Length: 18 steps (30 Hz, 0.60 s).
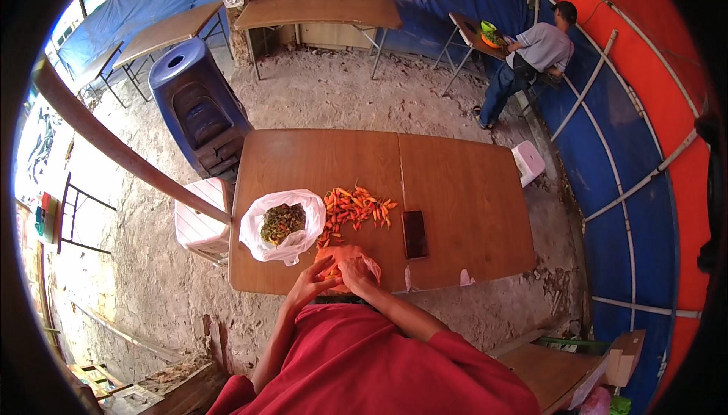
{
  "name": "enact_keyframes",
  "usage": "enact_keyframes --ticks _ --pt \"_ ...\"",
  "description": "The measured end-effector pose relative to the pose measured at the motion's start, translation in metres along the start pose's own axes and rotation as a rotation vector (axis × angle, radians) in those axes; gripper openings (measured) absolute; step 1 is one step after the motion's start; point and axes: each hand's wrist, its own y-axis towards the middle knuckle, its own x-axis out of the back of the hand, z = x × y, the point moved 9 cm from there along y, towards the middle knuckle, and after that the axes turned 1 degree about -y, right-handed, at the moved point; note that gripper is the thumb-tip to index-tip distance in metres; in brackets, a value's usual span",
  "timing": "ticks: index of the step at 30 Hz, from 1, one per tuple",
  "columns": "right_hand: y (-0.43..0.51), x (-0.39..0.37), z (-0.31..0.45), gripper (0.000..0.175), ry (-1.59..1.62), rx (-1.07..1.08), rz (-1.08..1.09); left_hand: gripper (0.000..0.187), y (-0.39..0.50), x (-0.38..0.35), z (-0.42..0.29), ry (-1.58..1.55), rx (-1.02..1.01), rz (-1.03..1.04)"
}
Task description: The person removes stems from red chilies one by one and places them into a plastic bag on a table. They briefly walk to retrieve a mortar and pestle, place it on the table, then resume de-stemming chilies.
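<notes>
In front of me on the brown wooden table [466,204], a thin orange-red plastic bag [372,267] lies near the front edge with orange chillies showing in it. My left hand [311,284] is over the bag's left side, thumb and fingers spread. My right hand [356,273] reaches down into the bag, its fingertips hidden. Just beyond is a loose pile of red and orange chillies [355,207], some with stems. Left of the pile, an opened white plastic bag [250,227] holds green stems and scraps [282,223].
A dark smartphone [414,235] lies right of the pile. A slanting pole [136,148] crosses at the left by a pink-white stool [199,216] and stacked blue plastic chairs [199,102]. Another person [537,51] leans at a far table [475,37] with green and orange bowls [490,38].
</notes>
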Motion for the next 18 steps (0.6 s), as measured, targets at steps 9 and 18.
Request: enact_keyframes --ticks 9,18 --pt "-0.006 -0.005 -0.005 0.015 -0.008 0.007 0.097 0.073 0.005 0.001 0.007 0.026 -0.012 -0.012" --pt "-0.006 -0.029 -0.017 0.030 0.102 0.094 -0.014 0.072 0.007 -0.005 0.003 0.057 -0.038 -0.022"
